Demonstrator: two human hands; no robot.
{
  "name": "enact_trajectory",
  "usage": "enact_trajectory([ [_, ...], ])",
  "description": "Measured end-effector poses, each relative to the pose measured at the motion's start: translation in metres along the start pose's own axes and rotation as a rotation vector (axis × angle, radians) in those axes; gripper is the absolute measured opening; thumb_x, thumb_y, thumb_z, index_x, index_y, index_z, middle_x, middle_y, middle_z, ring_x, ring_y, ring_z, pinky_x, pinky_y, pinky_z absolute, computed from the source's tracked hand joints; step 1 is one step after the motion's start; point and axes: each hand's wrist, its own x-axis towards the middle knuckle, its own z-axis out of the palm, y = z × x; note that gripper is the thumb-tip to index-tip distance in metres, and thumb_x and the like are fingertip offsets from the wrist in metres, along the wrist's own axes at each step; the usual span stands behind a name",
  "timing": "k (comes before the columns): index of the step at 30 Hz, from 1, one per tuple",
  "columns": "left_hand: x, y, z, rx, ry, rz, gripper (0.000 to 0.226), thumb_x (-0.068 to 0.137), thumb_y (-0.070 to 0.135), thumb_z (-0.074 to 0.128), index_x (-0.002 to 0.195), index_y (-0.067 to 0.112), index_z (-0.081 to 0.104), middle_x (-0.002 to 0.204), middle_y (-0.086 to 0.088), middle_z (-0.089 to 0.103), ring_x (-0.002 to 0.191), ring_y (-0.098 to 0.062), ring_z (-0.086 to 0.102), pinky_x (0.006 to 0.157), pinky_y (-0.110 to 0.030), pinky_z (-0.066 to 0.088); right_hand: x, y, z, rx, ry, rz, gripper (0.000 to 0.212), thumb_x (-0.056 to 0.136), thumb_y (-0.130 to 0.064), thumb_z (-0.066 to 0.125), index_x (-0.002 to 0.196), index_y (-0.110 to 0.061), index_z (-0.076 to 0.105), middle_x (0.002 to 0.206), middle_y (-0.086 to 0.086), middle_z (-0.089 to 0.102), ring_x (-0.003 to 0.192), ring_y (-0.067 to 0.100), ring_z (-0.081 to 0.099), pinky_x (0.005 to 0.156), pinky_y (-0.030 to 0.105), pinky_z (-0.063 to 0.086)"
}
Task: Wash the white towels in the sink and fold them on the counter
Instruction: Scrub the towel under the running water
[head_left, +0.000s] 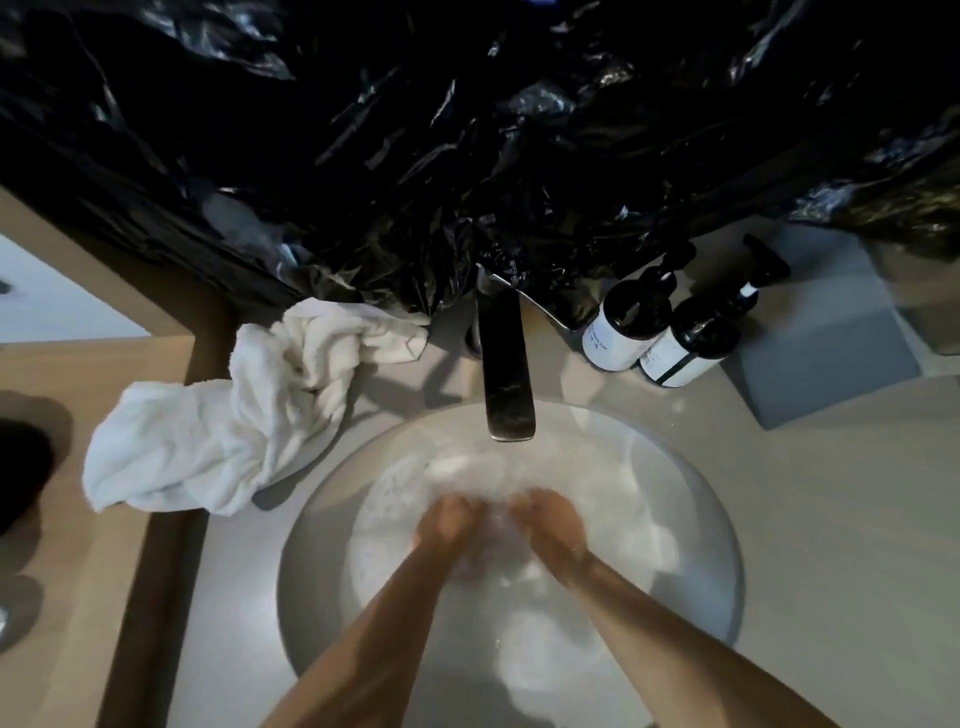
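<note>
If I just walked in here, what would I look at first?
Probably the two hands, left hand and right hand, close together in the round sink, scrubbing a blurry white towel in soapy water under the faucet. Next, the crumpled towel heaped on the counter at left, and the shiny black plastic covering the wall behind.

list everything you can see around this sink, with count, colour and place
towel in sink: one, white, under soapy water in the basin
towels on counter: crumpled heap, white, left of the sink; count unclear
sink: one, grey, round, centre
tap: one, dark metal, behind the sink
pump bottles: two, black with white labels, right of the tap
plastic sheet: black, covering the wall
left hand: in the water, blurred
right hand: in the water, blurred
</note>
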Motion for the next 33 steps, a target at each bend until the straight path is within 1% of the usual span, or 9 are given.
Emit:
enact_trajectory([
  [4, -0.039, 0.011, -0.012, -0.444, 0.077, 0.146, 0.042, 0.095, 0.049, 0.054, 0.094, 0.011, 0.073, 0.095, -0.009, 0.074, 0.094, -0.026, 0.069, 0.091, -0.042, 0.053, -0.038, -0.013, -0.006, 0.449, 0.123, 0.039, 0.046, 0.093, -0.040, 0.060, 0.054, -0.017, 0.051, 0.047, -0.007, 0.047, 0.050, 0.011, 0.045, 0.051, 0.023, 0.036],
  [10, -0.124, 0.050, -0.010, -0.519, 0.162, 0.386, 0.045, 0.101, 0.042, 0.044, 0.080, 0.009, 0.067, 0.074, -0.006, 0.069, 0.073, -0.020, 0.067, 0.074, -0.042, 0.055, -0.077, -0.048, -0.023, 0.790, 0.142, 0.013, 0.044, 0.096, -0.039, 0.057, 0.065, -0.008, 0.062, 0.064, 0.010, 0.062, 0.061, 0.023, 0.059, 0.062, 0.034, 0.047],
  [14, -0.142, 0.055, -0.016, -0.599, 0.319, 0.325, 0.046, 0.103, 0.036, 0.041, 0.068, 0.013, 0.061, 0.070, -0.006, 0.068, 0.071, -0.023, 0.067, 0.071, -0.044, 0.055, -0.109, -0.058, -0.015, 0.596, 0.120, -0.100, 0.032, 0.095, -0.040, 0.049, 0.080, -0.016, 0.063, 0.081, 0.008, 0.068, 0.077, 0.028, 0.065, 0.075, 0.043, 0.055],
  [19, -0.162, 0.070, -0.017, -0.480, 0.321, 0.366, 0.037, 0.104, 0.033, 0.035, 0.089, 0.013, 0.062, 0.089, -0.007, 0.069, 0.085, -0.022, 0.065, 0.079, -0.036, 0.052, -0.100, -0.076, -0.043, 0.656, 0.136, -0.067, 0.047, 0.100, -0.022, 0.047, 0.055, -0.017, 0.055, 0.053, -0.003, 0.055, 0.062, 0.025, 0.053, 0.067, 0.038, 0.045],
  [21, -0.156, 0.073, -0.029, -0.534, 0.334, 0.338, 0.040, 0.105, 0.033, 0.035, 0.083, 0.012, 0.061, 0.088, -0.009, 0.069, 0.084, -0.024, 0.065, 0.079, -0.035, 0.052, -0.099, -0.083, -0.037, 0.577, 0.170, -0.099, 0.054, 0.099, -0.028, 0.047, 0.048, -0.015, 0.056, 0.050, 0.001, 0.056, 0.057, 0.025, 0.055, 0.062, 0.038, 0.044],
  [25, -0.154, 0.063, -0.028, -0.580, 0.313, 0.277, 0.042, 0.104, 0.028, 0.036, 0.070, 0.014, 0.058, 0.070, -0.004, 0.065, 0.069, -0.020, 0.064, 0.070, -0.037, 0.055, -0.098, -0.084, -0.038, 0.413, 0.122, -0.130, 0.052, 0.101, -0.027, 0.041, 0.051, -0.016, 0.051, 0.055, 0.007, 0.056, 0.055, 0.025, 0.054, 0.058, 0.040, 0.046],
  [27, -0.160, 0.062, -0.022, -0.577, 0.304, 0.310, 0.040, 0.103, 0.028, 0.038, 0.071, 0.018, 0.060, 0.072, -0.004, 0.067, 0.072, -0.021, 0.066, 0.072, -0.039, 0.056, -0.093, -0.086, -0.041, 0.333, 0.151, -0.119, 0.047, 0.101, -0.025, 0.042, 0.055, -0.017, 0.049, 0.060, 0.005, 0.056, 0.065, 0.025, 0.057, 0.067, 0.041, 0.048],
  [31, -0.151, 0.055, -0.032, -0.668, 0.356, 0.256, 0.040, 0.104, 0.026, 0.039, 0.074, 0.011, 0.061, 0.077, -0.005, 0.066, 0.080, -0.026, 0.065, 0.078, -0.040, 0.054, -0.102, -0.086, -0.027, 0.224, 0.130, -0.153, 0.045, 0.101, -0.033, 0.040, 0.068, -0.012, 0.062, 0.061, 0.005, 0.060, 0.059, 0.024, 0.060, 0.048, 0.026, 0.045],
  [33, -0.158, 0.052, -0.025, -0.581, 0.304, 0.311, 0.038, 0.104, 0.025, 0.038, 0.083, 0.007, 0.063, 0.085, -0.004, 0.068, 0.082, -0.024, 0.066, 0.081, -0.041, 0.055, -0.099, -0.082, -0.032, 0.256, 0.133, -0.126, 0.044, 0.102, -0.030, 0.040, 0.070, -0.009, 0.062, 0.067, 0.008, 0.062, 0.065, 0.027, 0.059, 0.058, 0.032, 0.047],
])
